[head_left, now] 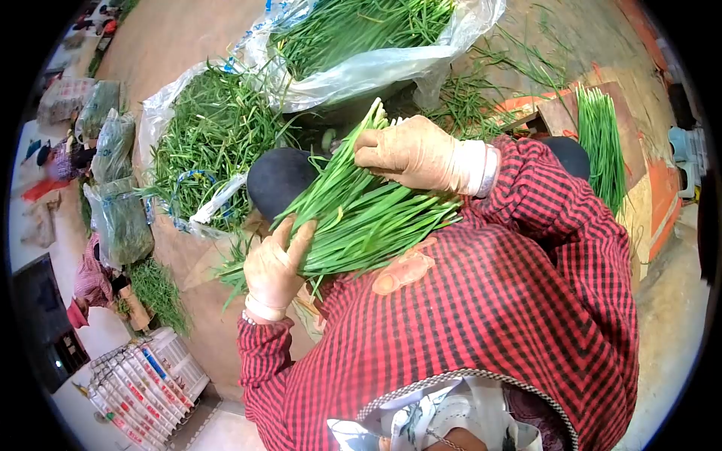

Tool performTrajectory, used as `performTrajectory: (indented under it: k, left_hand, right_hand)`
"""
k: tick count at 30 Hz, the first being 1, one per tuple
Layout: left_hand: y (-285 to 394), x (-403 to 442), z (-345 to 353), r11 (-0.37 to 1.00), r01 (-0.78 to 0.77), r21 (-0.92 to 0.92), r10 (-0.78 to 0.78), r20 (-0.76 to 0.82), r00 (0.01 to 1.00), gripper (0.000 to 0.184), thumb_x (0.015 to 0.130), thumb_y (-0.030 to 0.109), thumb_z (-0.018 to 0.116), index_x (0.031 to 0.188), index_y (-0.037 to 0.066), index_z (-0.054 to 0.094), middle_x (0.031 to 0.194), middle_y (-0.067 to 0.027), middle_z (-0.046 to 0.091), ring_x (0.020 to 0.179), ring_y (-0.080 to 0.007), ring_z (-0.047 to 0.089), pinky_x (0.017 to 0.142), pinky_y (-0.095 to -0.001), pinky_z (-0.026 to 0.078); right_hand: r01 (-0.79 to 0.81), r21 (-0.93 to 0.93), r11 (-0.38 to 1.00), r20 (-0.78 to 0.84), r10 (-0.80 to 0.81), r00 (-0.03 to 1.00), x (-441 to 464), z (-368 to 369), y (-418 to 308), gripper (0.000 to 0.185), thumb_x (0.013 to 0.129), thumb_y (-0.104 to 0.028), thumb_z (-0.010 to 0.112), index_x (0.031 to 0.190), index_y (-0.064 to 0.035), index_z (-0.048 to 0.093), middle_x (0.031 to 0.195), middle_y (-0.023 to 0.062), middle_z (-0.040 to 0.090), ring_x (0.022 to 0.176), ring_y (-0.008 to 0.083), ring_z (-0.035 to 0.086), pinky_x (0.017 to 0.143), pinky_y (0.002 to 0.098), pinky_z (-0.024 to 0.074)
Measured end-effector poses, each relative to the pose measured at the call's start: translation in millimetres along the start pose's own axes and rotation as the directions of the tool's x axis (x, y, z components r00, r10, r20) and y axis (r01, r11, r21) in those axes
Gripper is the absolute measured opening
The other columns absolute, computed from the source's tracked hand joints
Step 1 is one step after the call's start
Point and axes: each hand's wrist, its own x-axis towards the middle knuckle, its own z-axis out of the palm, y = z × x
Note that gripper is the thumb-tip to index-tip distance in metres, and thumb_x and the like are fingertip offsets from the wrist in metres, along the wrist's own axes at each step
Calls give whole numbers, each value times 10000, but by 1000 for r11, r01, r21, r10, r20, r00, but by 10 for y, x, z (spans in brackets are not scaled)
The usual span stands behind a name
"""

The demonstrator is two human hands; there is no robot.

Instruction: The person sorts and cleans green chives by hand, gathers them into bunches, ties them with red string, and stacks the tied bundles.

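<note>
The right hand [410, 152], which seems to be in a thin pale glove, is closed on an upper bunch of slim green stalks w/ whitish ends [342, 161], pinching it close to these ends btw. thumb and fingers. The left hand [274, 267], also pale-gloved, lies over the leafy part at left, two fingers a bit apart; I cannot tell if it grips, b/c its palm side is hidden. A lower bunch of long green stalks [376, 233] rests on the lap, on the near side, w/ whitish ends to the right, above the red-and-black checked garment [466, 301].

For good handling, the right hand should IMO press only lightly, b/c such thin stalks prob. bruise easily. The left hand does best to guide the leaves w/o pulling, so the stalks lie parallel & their ends level. The two bunches need care where their leaves meet at left, as they can tangle.

At far left, a loose green heap [218, 120] fills a clear plastic bag; a bigger transparent plastic bag [361, 69] is farther. At right, a tidy green bundle [599, 146] lies on a brown board [634, 124].
</note>
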Motion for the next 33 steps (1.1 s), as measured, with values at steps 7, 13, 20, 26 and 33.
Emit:
performTrajectory:
  k: [7, 13, 20, 26, 33]
  left_hand:
    - [20, 15, -25, 999, 21, -24, -20, 33, 999, 669, 723, 30, 659, 1335, 268, 534, 1196, -90, 618, 810, -265, 656, 638, -360, 523]
    - [-62, -85, 137, 990, 22, -136, -30, -56, 998, 732, 685, -15, 644, 1359, 237, 510, 1169, -89, 631, 835, -281, 657, 663, -362, 526]
    - [-57, -108, 255, 992, 50, -117, -62, -106, 992, 735, 660, -6, 671, 1347, 210, 527, 1170, -96, 634, 897, -290, 655, 706, -366, 531]
    - [15, -19, 159, 983, 82, -165, -97, -84, 992, 699, 683, 21, 694, 1341, 200, 543, 1165, -95, 640, 957, -279, 656, 752, -347, 532]
    - [50, -72, 5, 530, 352, -772, -446, 99, 889, 576, 754, -15, 696, 1308, 58, 556, 1159, -79, 673, 1026, -166, 652, 887, -293, 504]
  right_hand:
    - [-160, 429, 889, -87, 217, 972, -163, -23, 219, 237, 848, -191, 677, 1036, -49, 661, 920, 141, 676, 857, 288, 661, 766, 343, 514]
    - [-453, 495, 742, 14, 514, 858, -631, -308, 661, 240, 855, -216, 655, 1004, -28, 669, 844, 149, 680, 770, 224, 658, 722, 315, 504]
    - [-662, -111, 742, -29, 663, 748, -1085, -367, 1033, 564, 854, -394, 673, 1231, 14, 576, 1081, 181, 675, 955, 266, 670, 835, 341, 512]
    - [-605, 393, 693, 299, 526, 796, -314, -77, 536, 582, 900, -414, 635, 1301, -5, 532, 1095, 148, 651, 984, 220, 604, 896, 349, 481]
    - [-636, 685, 356, 301, 657, 692, -764, 85, 1189, 285, 941, -262, 601, 1081, -17, 634, 742, 23, 622, 640, 93, 579, 579, 249, 491]
